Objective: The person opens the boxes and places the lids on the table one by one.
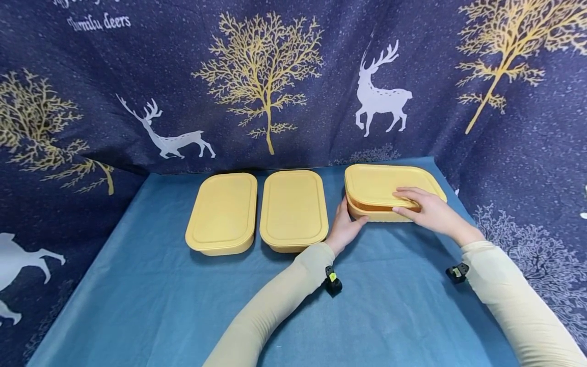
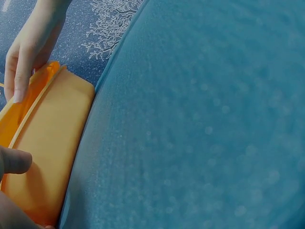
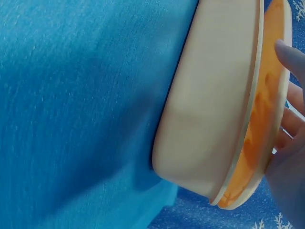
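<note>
At the right rear of the table stands a yellow rectangular food container [image 1: 387,216], its yellow lid [image 1: 385,183] raised along the front edge. Through that gap an orange inside shows. My left hand [image 1: 343,229] grips the container's left front corner, thumb against the front wall. With my right hand [image 1: 435,216] I hold the lid near its front right, thumb at the front rim and fingers over the top. In the right wrist view the lid's rim stands apart from the container wall [image 3: 209,105]. The left wrist view shows the left thumb [image 2: 16,161] on the wall.
Two more lidded yellow containers, one at the left [image 1: 224,211] and one in the middle [image 1: 293,206], stand side by side. The middle one is close to my left wrist. A blue cloth [image 1: 160,306] covers the table, and a dark printed curtain [image 1: 293,76] hangs behind it.
</note>
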Tool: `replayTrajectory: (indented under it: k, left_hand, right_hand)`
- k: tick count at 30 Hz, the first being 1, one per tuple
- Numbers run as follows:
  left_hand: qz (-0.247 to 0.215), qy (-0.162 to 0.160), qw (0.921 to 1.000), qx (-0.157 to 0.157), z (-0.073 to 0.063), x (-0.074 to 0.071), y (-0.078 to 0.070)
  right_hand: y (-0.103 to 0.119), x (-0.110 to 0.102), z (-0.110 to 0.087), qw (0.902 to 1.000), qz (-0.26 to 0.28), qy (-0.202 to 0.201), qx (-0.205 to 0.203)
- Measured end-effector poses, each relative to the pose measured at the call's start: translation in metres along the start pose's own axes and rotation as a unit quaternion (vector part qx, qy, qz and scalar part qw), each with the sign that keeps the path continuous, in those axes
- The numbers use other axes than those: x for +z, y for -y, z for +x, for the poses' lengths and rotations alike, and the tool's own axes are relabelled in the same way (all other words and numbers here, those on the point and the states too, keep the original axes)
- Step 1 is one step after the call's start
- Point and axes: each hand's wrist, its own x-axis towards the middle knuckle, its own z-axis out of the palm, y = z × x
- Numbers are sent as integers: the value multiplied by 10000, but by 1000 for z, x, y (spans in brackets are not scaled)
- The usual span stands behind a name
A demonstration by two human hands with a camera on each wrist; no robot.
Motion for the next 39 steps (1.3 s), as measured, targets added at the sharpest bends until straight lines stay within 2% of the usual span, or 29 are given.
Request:
replayTrajectory:
  k: [5, 18, 27, 39]
  left_hand:
    - [-54, 5, 10000, 19, 0, 0, 2]
    - [67, -68, 10000, -23, 0, 1, 1]
    - [123, 20, 9999, 36, 0, 0, 0]
    - [141, -22, 9999, -14, 1, 1, 1]
  right_hand:
    - [0, 5, 3, 9998, -38, -167, -81]
    - [5, 11, 8, 9980, -395, -220, -440]
    - [3, 10, 14, 9989, -406, -56, -241]
    - [0, 10, 23, 9987, -459, 226, -54]
